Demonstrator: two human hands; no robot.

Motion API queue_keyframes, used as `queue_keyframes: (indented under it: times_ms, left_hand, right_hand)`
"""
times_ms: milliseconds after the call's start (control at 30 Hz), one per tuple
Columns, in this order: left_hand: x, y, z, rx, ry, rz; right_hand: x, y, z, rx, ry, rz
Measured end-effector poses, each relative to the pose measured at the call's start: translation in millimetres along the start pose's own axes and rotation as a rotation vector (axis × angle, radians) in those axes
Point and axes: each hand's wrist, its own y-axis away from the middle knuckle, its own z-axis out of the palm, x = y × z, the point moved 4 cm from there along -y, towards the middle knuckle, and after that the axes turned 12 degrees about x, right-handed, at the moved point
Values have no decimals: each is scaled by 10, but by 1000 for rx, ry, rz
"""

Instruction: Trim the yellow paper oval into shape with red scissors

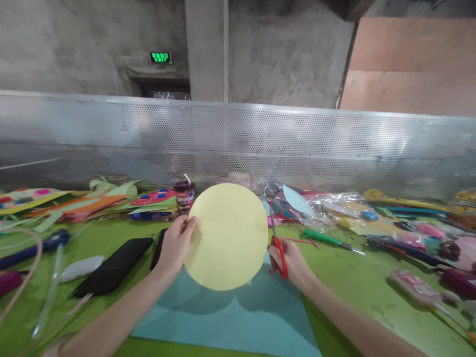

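A round pale yellow paper disc (227, 237) is held up, its face toward me. My left hand (178, 241) pinches its left edge between thumb and fingers. On the disc's right side, my right hand (288, 260) is closed on red-handled scissors (281, 258), with the blades pointing up beside the paper's edge. I cannot tell whether the blades touch the disc. Below lies a light blue sheet (230, 317) on the green table (345, 307), with the disc's shadow across it.
A black phone (115, 267) and a white object (82, 268) lie left. Behind stands a dark cup (185, 198) with a straw. A green-handled cutter (327, 239), plastic bags and coloured papers lie right. A perforated metal panel (297, 139) borders the back.
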Motion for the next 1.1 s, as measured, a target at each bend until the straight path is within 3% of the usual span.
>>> queue_keyframes:
  times_ms: [433, 633, 833, 967, 1100]
  left_hand:
    - [10, 43, 14, 53, 79, -57]
    - [-9, 25, 19, 30, 78, -49]
    - [56, 50, 51, -95, 146, -106]
    - [120, 138, 132, -280, 188, -185]
    - [192, 246, 214, -494, 111, -166]
  right_hand:
    - [15, 50, 78, -56, -27, 41]
    - [-2, -21, -11, 17, -23, 20]
    - [-70, -155, -207, 58, -78, -15]
    - [-141, -183, -249, 83, -190, -82]
    - [-206, -159, -261, 85, -210, -74]
